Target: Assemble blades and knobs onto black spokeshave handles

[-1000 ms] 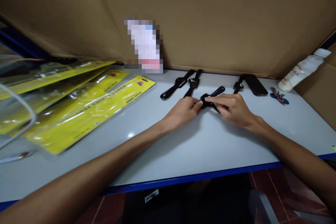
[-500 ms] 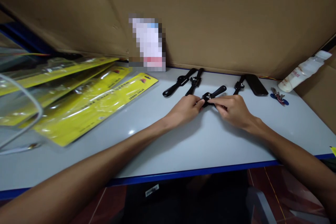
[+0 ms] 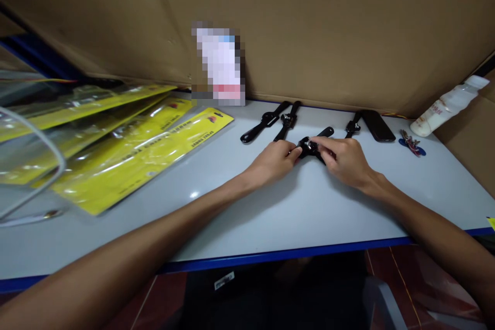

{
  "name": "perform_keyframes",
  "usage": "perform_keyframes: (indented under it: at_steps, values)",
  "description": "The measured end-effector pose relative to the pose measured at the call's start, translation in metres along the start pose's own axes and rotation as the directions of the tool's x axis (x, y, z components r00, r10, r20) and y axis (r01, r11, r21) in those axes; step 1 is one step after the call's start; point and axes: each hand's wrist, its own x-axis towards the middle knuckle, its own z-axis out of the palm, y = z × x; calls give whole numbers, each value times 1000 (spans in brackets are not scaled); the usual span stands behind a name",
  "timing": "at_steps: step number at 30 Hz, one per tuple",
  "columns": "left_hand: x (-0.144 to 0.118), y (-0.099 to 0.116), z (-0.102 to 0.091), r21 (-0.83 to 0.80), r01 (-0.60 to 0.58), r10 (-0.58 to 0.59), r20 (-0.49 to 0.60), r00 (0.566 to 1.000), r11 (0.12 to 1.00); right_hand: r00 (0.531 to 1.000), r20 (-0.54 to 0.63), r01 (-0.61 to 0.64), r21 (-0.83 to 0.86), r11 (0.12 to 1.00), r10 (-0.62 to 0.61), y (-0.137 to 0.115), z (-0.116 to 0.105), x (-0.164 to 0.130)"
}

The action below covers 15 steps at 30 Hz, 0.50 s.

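Far out to the left of the left hand, a fan of yellow packaging cards in clear plastic sleeves (image 3: 127, 157) lies on the pale grey table (image 3: 309, 211), with a thin white cable (image 3: 34, 165) looping over the nearest sleeves. Beyond them and behind both hands, a brown cardboard wall (image 3: 328, 26) stands along the table's back edge.

The left hand (image 3: 273, 161) rests on the table with its fingers curled, the thumb and forefinger pinching the near end of a black watch (image 3: 315, 142). Just beyond this hand's knuckles lie two more black watches (image 3: 270, 119), side by side and slanted, not touching the hand.

The black watch sits between the two hands, its body at their fingertips and one strap end pointing away toward the wall. The right hand (image 3: 346, 161) meets it from the other side, fingers bent and closed over the watch body.

Just past the right hand's fingers lies another black watch strap (image 3: 351, 126), and beside that a dark flat phone (image 3: 377, 125). Further right, well apart from the hand, a bunch of keys on a blue tag (image 3: 412, 143) lies on the table, and a white plastic bottle (image 3: 444, 104) leans tilted against the cardboard.
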Motion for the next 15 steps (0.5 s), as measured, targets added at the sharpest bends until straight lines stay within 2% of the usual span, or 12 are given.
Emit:
perform_keyframes:
  at_steps: [5, 11, 15]
  values:
    - [0, 2, 0, 17, 4, -4, -8, 1000, 1000, 994, 43, 98, 70, 993, -101, 0, 0, 0]
    - [-1, 3, -1, 27, 16, -16, 10, 1000, 1000, 1000, -4, -20, -3, 1000, 20, 0, 0, 1]
    - [-2, 2, 1, 135, -24, 27, -16, 1000, 991, 998, 0, -59, 28, 998, 59, -3, 2, 2]
